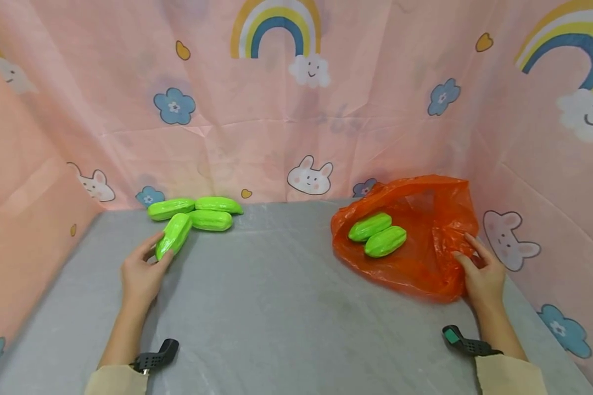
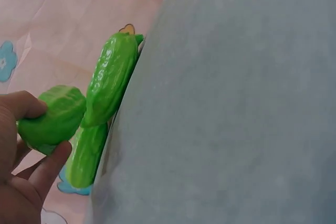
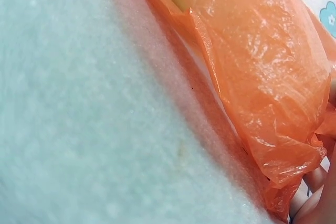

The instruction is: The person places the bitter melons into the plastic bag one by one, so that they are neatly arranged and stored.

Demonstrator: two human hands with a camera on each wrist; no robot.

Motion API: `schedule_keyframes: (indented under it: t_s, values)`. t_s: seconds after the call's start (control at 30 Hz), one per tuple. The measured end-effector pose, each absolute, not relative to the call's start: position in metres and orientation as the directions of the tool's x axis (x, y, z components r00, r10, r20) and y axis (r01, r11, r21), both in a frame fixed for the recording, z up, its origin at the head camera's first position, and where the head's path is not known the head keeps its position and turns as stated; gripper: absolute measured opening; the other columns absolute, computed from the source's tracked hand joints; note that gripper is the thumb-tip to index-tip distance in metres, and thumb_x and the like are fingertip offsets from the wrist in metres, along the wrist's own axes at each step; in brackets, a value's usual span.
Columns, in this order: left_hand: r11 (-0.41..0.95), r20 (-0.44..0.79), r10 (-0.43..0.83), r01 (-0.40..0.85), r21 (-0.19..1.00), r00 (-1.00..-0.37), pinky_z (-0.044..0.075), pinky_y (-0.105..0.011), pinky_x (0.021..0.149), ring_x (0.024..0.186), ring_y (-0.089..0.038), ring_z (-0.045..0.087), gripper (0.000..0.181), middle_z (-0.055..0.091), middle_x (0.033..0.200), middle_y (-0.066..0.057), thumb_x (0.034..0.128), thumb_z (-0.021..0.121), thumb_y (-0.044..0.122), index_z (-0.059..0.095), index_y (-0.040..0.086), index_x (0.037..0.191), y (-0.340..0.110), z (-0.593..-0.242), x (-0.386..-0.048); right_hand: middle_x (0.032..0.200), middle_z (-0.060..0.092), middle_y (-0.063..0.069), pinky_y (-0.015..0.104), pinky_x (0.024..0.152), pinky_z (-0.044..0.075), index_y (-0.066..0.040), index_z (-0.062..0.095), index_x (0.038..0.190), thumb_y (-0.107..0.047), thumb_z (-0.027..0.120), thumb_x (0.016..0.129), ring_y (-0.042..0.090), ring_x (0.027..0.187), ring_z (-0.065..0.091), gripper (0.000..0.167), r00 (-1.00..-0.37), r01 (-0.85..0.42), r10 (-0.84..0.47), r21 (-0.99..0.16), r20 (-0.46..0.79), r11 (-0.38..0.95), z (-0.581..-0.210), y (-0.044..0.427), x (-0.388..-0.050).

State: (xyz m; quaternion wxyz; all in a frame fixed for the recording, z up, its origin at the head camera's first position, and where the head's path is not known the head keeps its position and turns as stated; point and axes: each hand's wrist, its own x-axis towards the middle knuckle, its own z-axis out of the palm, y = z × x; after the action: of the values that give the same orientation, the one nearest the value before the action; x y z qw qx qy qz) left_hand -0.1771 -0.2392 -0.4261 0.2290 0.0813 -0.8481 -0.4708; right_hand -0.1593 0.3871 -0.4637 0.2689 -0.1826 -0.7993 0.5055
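from where i stand, the left hand (image 1: 142,269) has its thumb and fingers clamped on one green gourd (image 1: 174,236), well to the left of the orange bag (image 1: 447,219). the right hand (image 1: 484,274) pinches crumpled film at the bag's right side. inside the bag's mouth lie two gourds, a back one (image 1: 370,227) and a front one (image 1: 385,241).

to do this well, i'd hold the gourd firmly round its middle, since the shiny skin looks slippery, and lift it straight up so it doesn't nudge its neighbours. the right hand should hold the bag's mouth wide, because that thin film could easily fold over. whether the gourd is off the worktop (image 1: 277,307) yet, i can't tell.

the held gourd's long axis slants: its far end leans away from the person and a little towards the bag, its near end sits in the fingers. three loose gourds (image 1: 211,220) beyond it, also left of the bag, lie mostly sideways. the bagged pair slant nearly parallel, far ends pointing deeper into the bag.
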Motion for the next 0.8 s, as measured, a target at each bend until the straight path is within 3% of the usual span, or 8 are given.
schedule_keyframes:
  t_s: [0.13,0.2,0.33,0.37,0.43,0.53,0.8]
  values:
    - [0.543,0.311,-0.295,0.109,0.832,-0.903,0.044,0.002,0.078,0.107,-0.001,0.060,0.045,0.063,0.140,-0.013,0.0901,0.074,0.008,0.066,0.008,0.134,-0.229,-0.415,-0.178,0.121,0.062,-0.022,-0.003,0.074,0.044,-0.016,0.060,0.142,-0.012,0.068,0.095,-0.011,0.082,0.055,0.047,-0.789,0.025,0.567,-0.910,0.236,0.413,-0.463,0.387,-0.159]
    - [0.540,0.331,-0.260,0.147,0.829,-0.907,0.046,0.001,0.077,0.106,0.002,0.060,0.044,0.064,0.139,-0.013,0.0897,0.074,0.007,0.067,0.008,0.133,-0.222,-0.410,-0.179,0.121,0.061,-0.022,-0.003,0.073,0.044,-0.016,0.060,0.142,-0.012,0.067,0.096,-0.011,0.082,0.055,0.047,-0.790,0.037,0.571,-0.913,0.222,0.406,-0.462,0.387,-0.159]
    - [0.564,0.383,-0.165,0.232,0.793,-0.909,0.046,0.001,0.077,0.117,-0.018,0.066,0.043,0.064,0.139,-0.014,0.0902,0.072,0.006,0.067,0.006,0.133,-0.205,-0.399,-0.180,0.119,0.062,-0.022,-0.002,0.073,0.045,-0.016,0.060,0.142,-0.012,0.068,0.095,-0.010,0.082,0.055,0.047,-0.791,0.039,0.573,-0.919,0.212,0.393,-0.462,0.386,-0.159]
    - [0.564,0.397,-0.145,0.255,0.785,-0.906,0.046,0.001,0.077,0.117,-0.018,0.066,0.043,0.064,0.139,-0.014,0.0901,0.072,0.005,0.067,0.006,0.132,-0.200,-0.397,-0.181,0.118,0.061,-0.023,-0.002,0.072,0.045,-0.016,0.061,0.142,-0.012,0.068,0.095,-0.010,0.082,0.055,0.047,-0.790,0.035,0.575,-0.921,0.213,0.389,-0.462,0.387,-0.158]
    - [0.571,0.426,-0.100,0.299,0.765,-0.899,0.046,0.001,0.078,0.121,-0.033,0.065,0.042,0.064,0.138,-0.016,0.0899,0.072,0.004,0.067,0.005,0.132,-0.192,-0.393,-0.183,0.114,0.060,-0.026,-0.002,0.072,0.045,-0.016,0.061,0.141,-0.012,0.068,0.095,-0.010,0.081,0.056,0.047,-0.788,0.025,0.576,-0.924,0.217,0.383,-0.461,0.387,-0.157]
    - [0.575,0.455,-0.046,0.349,0.740,-0.889,0.048,-0.001,0.077,0.121,-0.035,0.065,0.042,0.065,0.137,-0.016,0.0889,0.073,0.003,0.068,0.005,0.131,-0.179,-0.386,-0.183,0.112,0.060,-0.027,-0.002,0.071,0.046,-0.015,0.061,0.141,-0.011,0.068,0.095,-0.010,0.080,0.056,0.047,-0.787,0.019,0.576,-0.925,0.220,0.379,-0.462,0.387,-0.157]
    - [0.586,0.461,0.106,0.430,0.687,-0.881,0.061,-0.034,0.083,0.124,-0.030,0.064,0.045,0.064,0.139,-0.010,0.0883,0.075,0.004,0.067,0.009,0.132,-0.148,-0.371,-0.182,0.113,0.060,-0.026,-0.001,0.072,0.047,-0.016,0.061,0.142,-0.011,0.068,0.095,-0.010,0.081,0.057,0.047,-0.794,0.025,0.574,-0.932,0.200,0.360,-0.462,0.387,-0.160]
